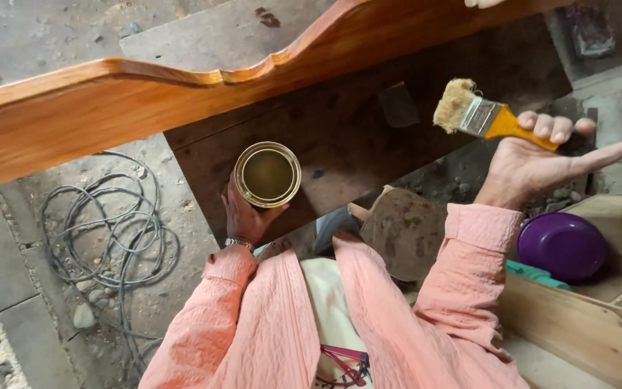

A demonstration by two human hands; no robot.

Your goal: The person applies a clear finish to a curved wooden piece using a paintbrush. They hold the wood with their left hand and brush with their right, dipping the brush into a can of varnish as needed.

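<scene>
The left hand (245, 216) wraps around an open round tin (268, 174), its rim gold and the liquid inside dull olive; no label shows from above. The right hand (534, 162), palm up with the index finger stretched out, curls its other fingers around the yellow handle of a flat paintbrush (480, 115), pale bristles pointing left. Above both runs a glossy, orange-brown scalloped wooden board (109, 101) over a darker plank (354, 137). A grey cable coil (102, 223) lies on the floor at left; a purple bowl (563, 246) sits at right.
</scene>
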